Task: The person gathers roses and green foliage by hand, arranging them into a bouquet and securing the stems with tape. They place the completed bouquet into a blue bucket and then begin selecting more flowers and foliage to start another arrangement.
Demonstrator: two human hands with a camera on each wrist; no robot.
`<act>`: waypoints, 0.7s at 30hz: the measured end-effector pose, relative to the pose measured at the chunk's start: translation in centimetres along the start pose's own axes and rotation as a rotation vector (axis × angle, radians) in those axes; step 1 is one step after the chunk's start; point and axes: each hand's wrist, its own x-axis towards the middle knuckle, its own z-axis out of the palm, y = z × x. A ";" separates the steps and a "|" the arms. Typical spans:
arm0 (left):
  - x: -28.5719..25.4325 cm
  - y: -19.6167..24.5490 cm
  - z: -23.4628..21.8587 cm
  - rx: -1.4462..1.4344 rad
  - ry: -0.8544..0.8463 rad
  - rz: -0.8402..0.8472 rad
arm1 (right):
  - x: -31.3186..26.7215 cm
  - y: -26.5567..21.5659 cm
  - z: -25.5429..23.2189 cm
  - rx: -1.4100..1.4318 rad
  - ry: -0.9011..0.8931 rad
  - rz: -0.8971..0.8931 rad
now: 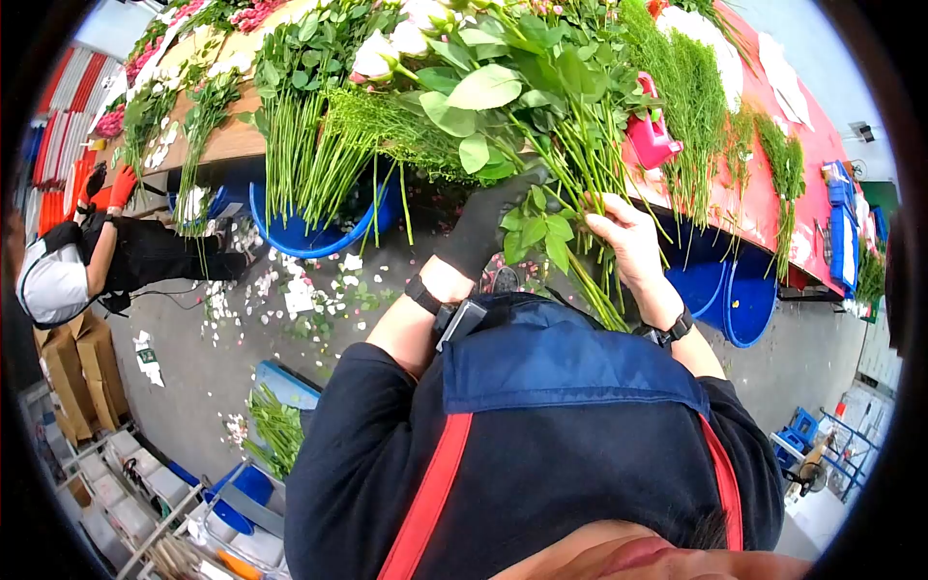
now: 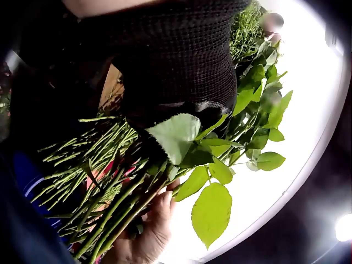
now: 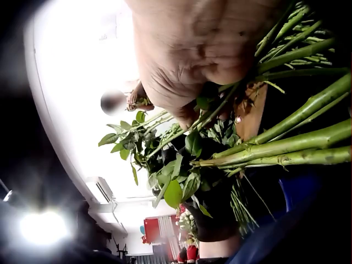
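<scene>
My left hand (image 1: 488, 227), in a black knit glove, grips a bunch of leafy rose stems (image 1: 590, 280) in front of my chest. White roses (image 1: 406, 39) and broad green leaves (image 1: 483, 87) fan out beyond it, and the cut ends point down toward my apron. On the other side of the bunch my bare right hand (image 1: 628, 237) pinches a stem between thumb and fingers. Its palm (image 3: 192, 55) hides part of that hold in the right wrist view. A sprig of leaves (image 2: 212, 212) hangs beside the glove in the left wrist view.
Bundles of greenery (image 1: 300, 155) hang over the table edge above blue bins (image 1: 319, 237). A pink watering can (image 1: 652, 135) stands on the red tabletop (image 1: 812, 213). Petals (image 1: 300, 295) litter the floor. Another person (image 1: 72, 266) works at far left.
</scene>
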 end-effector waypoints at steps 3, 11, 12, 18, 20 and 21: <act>-0.2 0.6 -0.6 -0.001 -0.062 -0.003 | -0.6 -0.5 1.1 0.076 0.054 0.043; 1.3 -0.3 -3.4 0.394 -0.080 0.122 | -1.8 -0.1 2.8 -0.104 0.144 -0.074; 0.9 0.2 -2.7 0.377 -0.087 0.147 | -1.8 0.1 2.5 -0.189 0.110 -0.097; 0.8 -0.8 -4.0 0.485 -0.190 0.357 | -2.0 1.2 3.0 -0.299 0.070 -0.178; 0.3 0.0 -3.5 0.445 -0.207 0.239 | -1.9 1.3 3.3 -0.246 0.050 -0.175; 1.0 -0.4 -4.4 0.486 -0.228 0.223 | -1.8 1.2 3.5 -0.275 0.053 -0.160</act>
